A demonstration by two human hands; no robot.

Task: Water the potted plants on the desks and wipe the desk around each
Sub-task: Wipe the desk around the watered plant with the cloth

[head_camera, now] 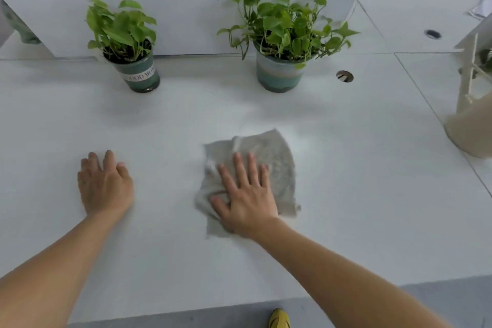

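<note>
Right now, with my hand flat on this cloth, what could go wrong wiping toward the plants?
The right hand presses the grey cloth flat without gripping it, so it may bunch or slip.
A forward sweep could knock the larger potted plant, whose leaves overhang its pot.
The cloth might snag in the cable hole beside it.

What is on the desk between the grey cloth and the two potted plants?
Nothing. The head view shows only bare white desk between the grey cloth and the left pot or the right pot.
</note>
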